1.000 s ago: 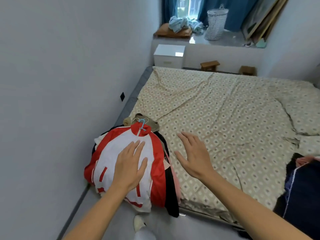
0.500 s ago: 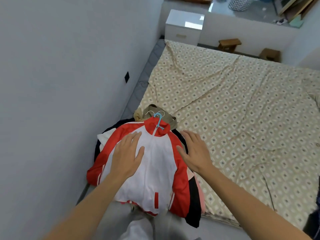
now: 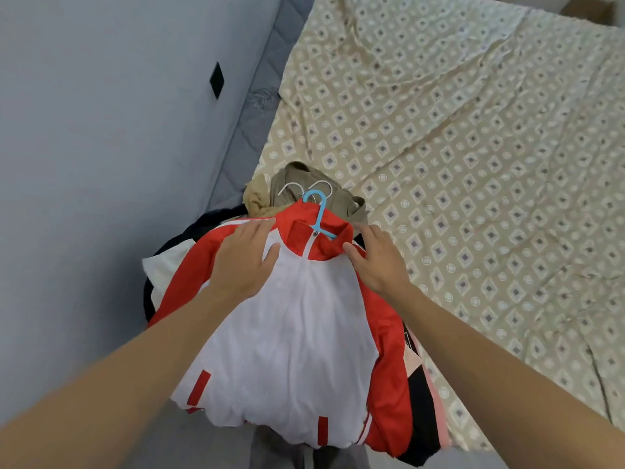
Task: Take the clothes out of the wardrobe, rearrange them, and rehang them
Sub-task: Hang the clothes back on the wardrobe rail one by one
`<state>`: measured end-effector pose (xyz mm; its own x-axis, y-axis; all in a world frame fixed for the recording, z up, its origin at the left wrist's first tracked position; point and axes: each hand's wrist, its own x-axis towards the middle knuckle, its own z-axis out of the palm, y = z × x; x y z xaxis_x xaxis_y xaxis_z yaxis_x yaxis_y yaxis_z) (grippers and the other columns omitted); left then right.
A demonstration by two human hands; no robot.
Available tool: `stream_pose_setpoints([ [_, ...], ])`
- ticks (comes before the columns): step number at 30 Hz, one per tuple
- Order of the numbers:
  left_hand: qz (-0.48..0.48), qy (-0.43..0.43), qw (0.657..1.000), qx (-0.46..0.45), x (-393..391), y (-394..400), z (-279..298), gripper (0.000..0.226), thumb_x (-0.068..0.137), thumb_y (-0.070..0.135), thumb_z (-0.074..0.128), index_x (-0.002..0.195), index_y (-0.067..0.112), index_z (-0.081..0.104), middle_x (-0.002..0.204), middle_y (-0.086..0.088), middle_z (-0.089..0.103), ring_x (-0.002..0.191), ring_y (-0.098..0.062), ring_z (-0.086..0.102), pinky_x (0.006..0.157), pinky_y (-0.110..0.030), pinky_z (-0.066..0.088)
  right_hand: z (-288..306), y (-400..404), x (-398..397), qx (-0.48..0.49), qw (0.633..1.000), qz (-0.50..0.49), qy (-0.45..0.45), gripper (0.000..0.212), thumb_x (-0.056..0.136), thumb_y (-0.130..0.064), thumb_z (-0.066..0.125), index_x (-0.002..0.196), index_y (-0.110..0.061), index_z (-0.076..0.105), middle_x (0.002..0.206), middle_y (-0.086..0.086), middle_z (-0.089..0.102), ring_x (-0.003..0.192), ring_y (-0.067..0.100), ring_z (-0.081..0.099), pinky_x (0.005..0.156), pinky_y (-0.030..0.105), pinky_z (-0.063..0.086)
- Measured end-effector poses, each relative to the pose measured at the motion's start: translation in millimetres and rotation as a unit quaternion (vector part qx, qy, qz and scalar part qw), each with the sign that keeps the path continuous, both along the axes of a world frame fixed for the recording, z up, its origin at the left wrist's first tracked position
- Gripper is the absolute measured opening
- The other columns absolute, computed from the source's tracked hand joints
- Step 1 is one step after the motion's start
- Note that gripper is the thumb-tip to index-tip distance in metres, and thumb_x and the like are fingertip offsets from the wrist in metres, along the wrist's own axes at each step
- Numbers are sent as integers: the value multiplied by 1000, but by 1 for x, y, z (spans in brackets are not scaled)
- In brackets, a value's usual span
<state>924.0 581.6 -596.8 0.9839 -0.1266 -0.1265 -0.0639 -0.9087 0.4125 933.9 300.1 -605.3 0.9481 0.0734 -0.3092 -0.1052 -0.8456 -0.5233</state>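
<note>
On the bed (image 3: 473, 164), your hands lie flat: left hand (image 3: 241, 262), right hand (image 3: 377, 262). The jacket (image 3: 297, 333) looks light, slippery; take it by the hanger (image 3: 319, 214).

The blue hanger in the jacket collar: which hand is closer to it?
Right. The right hand lies on the jacket shoulder just beside the blue hanger; the left hand lies on the other shoulder, slightly farther.

Both bare forearms reach forward and in. Left hand (image 3: 241, 257) lies flat, palm down, fingers straight and thumb spread. Right hand (image 3: 378, 262) is the same, fingers together, thumb out.
</note>
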Motion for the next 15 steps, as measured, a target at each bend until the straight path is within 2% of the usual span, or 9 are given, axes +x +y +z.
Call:
stream_pose_setpoints([
  [3,-2,-5,1000,18,35,2,-36,40,107,35,50,139,13,56,130,-8,65,117,-29,60,94,-44,51,-41,0,22,18,999,-35,8,40,105,-50,48,138,-28,52,132,-4,59,120,21,53,97,45,48],
  [5,-8,-4,1000,25,52,5,-56,38,107,35,49,137,12,57,127,-9,64,114,-30,58,90,-45,50,-63,0,31,21,999,-41,12,35,105,-48,48,132,-25,54,121,-3,61,112,21,56,91,42,48],
  [8,-14,1,998,60,65,11,-83,42,107,41,44,136,13,58,123,-9,63,107,-30,57,86,-44,49,-87,0,37,24,998,-44,22,26,106,-45,50,112,-20,51,101,-2,60,98,24,60,80,42,49],
  [11,-10,-13,995,101,62,15,-101,42,106,42,46,128,9,62,115,-12,62,99,-31,56,80,-44,52,-98,0,34,42,997,-50,32,26,105,-46,51,106,-20,48,106,-1,62,102,24,63,84,48,52],
  [15,-15,-40,991,128,58,14,-105,39,103,42,57,119,7,62,108,-14,58,94,-32,54,76,-46,51,-96,-3,29,46,997,-38,39,24,105,-48,50,105,-24,47,107,-5,65,107,24,64,82,46,51],
])
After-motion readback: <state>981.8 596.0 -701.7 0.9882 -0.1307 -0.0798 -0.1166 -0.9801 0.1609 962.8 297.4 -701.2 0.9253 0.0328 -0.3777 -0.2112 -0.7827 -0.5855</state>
